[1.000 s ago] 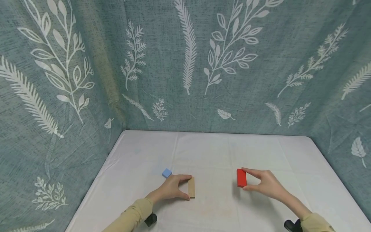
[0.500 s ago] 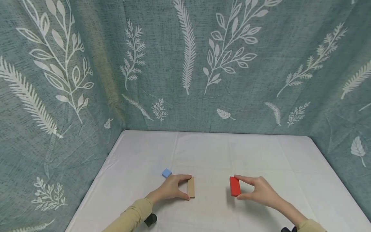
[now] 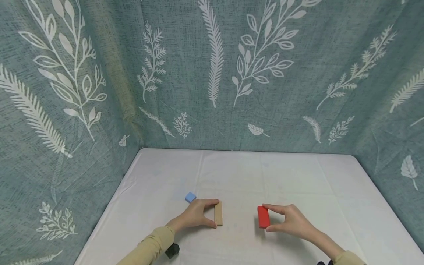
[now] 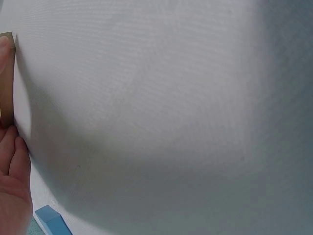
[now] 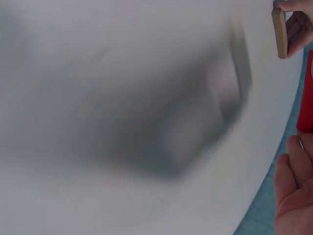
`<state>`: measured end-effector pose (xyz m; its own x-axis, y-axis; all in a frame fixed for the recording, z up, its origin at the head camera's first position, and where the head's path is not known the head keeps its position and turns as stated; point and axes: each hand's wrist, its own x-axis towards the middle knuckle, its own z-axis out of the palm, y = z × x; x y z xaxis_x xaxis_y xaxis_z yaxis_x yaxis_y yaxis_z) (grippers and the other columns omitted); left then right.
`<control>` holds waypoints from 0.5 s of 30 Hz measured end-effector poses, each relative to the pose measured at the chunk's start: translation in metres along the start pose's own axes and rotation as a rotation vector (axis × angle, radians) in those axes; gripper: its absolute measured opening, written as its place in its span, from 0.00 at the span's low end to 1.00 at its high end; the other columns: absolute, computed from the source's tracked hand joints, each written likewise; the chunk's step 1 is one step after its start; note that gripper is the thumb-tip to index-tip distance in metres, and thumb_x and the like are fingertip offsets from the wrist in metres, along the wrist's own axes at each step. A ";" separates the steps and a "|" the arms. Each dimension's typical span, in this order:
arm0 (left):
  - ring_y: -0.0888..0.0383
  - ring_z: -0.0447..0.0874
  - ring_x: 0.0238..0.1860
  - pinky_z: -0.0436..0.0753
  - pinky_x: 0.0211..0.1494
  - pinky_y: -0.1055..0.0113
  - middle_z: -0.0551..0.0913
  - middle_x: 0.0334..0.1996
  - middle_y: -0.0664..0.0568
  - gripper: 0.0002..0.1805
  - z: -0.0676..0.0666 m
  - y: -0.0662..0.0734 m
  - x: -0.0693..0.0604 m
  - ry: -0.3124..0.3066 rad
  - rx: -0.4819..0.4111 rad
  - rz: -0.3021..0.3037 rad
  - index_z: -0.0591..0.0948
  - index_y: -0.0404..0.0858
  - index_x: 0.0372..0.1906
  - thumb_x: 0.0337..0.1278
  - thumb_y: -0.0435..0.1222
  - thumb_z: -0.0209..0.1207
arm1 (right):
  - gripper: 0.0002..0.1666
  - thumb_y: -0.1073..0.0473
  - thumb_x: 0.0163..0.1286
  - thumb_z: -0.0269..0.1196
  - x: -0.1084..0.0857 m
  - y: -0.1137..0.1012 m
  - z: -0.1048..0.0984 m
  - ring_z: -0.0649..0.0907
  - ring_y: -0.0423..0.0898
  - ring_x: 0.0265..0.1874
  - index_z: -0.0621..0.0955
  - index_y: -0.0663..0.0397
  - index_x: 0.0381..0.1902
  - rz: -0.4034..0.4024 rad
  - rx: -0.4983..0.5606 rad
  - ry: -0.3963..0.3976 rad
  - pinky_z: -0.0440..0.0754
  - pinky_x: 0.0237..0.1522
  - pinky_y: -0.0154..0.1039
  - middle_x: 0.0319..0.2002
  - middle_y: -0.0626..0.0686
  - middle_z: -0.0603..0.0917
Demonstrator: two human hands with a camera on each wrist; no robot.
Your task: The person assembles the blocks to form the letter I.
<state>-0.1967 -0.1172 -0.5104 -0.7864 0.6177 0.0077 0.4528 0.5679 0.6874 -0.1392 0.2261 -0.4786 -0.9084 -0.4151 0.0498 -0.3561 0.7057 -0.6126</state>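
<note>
The left hand (image 3: 196,214) pinches a tan wooden block (image 3: 218,214) by its far and near ends, thumb at the near end. To the right, the right hand (image 3: 293,222) holds a red block (image 3: 263,217) the same way, with a shadow beside it on the cloth. In the left wrist view the tan block (image 4: 7,83) shows at the left edge between the fingertips. The right wrist view shows part of the red block (image 5: 306,98) at its right edge, and the tan block (image 5: 280,33) in the left hand beyond.
A small blue block (image 3: 190,197) lies just behind the left hand. The white cloth-covered table (image 3: 238,173) is bordered by a green leaf-patterned curtain (image 3: 192,73). Dark wrist devices show at both wrists, the left one (image 3: 172,250) nearer the middle.
The right hand has moved left and toward the table's near side with the red block, closer to the tan block. The left hand has stayed in place.
</note>
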 end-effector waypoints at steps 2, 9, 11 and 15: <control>0.48 0.75 0.62 0.76 0.65 0.58 0.78 0.59 0.44 0.43 0.000 0.000 0.000 -0.001 -0.002 0.001 0.75 0.33 0.60 0.32 0.43 0.77 | 0.43 0.38 0.47 0.72 0.001 0.000 0.003 0.81 0.54 0.54 0.78 0.50 0.59 0.004 0.007 -0.007 0.83 0.45 0.40 0.55 0.50 0.83; 0.48 0.75 0.62 0.76 0.65 0.57 0.78 0.59 0.44 0.43 0.000 0.000 0.000 0.000 -0.009 0.004 0.75 0.33 0.60 0.32 0.43 0.77 | 0.42 0.38 0.47 0.73 0.001 0.003 0.013 0.82 0.54 0.52 0.79 0.51 0.58 0.009 0.040 -0.047 0.73 0.34 0.28 0.52 0.53 0.84; 0.48 0.75 0.62 0.76 0.65 0.58 0.78 0.59 0.44 0.43 0.000 0.000 0.000 0.003 -0.011 0.005 0.75 0.33 0.60 0.31 0.43 0.77 | 0.42 0.39 0.47 0.73 0.001 0.004 0.016 0.82 0.54 0.52 0.79 0.51 0.58 -0.003 0.018 -0.048 0.79 0.37 0.29 0.53 0.54 0.84; 0.48 0.75 0.62 0.76 0.65 0.58 0.78 0.59 0.44 0.43 0.000 0.000 0.000 0.007 -0.012 0.004 0.75 0.33 0.60 0.31 0.43 0.77 | 0.40 0.40 0.46 0.73 0.001 0.006 0.021 0.83 0.50 0.50 0.80 0.51 0.57 -0.015 -0.018 -0.047 0.84 0.44 0.36 0.52 0.53 0.84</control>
<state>-0.1961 -0.1172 -0.5107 -0.7874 0.6163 0.0159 0.4512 0.5585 0.6961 -0.1376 0.2179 -0.4984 -0.8918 -0.4519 0.0219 -0.3740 0.7091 -0.5978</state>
